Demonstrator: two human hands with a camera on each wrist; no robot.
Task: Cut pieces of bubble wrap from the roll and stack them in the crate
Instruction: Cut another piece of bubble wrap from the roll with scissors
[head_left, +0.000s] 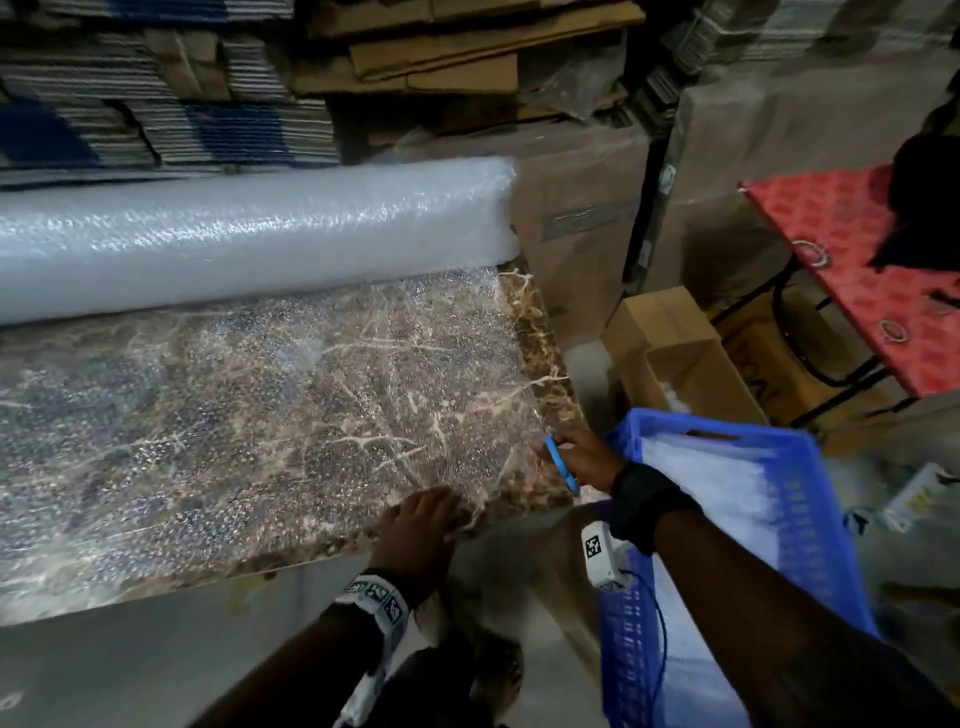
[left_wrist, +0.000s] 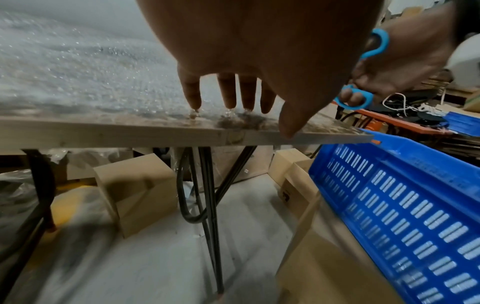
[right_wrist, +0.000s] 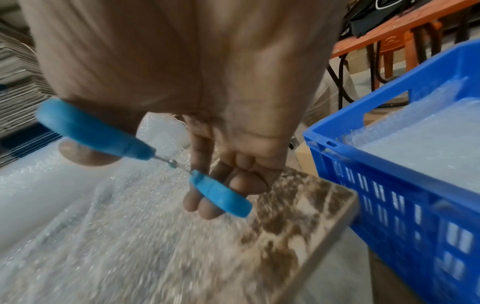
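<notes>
Both hands at clear bubble-wrap sheet (head_left: 249, 415): left hand (head_left: 418, 530) pressing, fingers spread; right hand (head_left: 582, 457) gripping blue-handled scissors (right_wrist: 145, 160), blades parted. Cut apparently next; needs sheet held taut.

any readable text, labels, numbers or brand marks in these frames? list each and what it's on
No text can be read in any view.
Square black-and-white marker tags on the left wristband and on the right wrist device: patterns only, no letters.
Dark scrawl on the cardboard box under the red table: too blurred to read.
Grey label on the large carton beside the bubble wrap roll: too blurred to read.
</notes>
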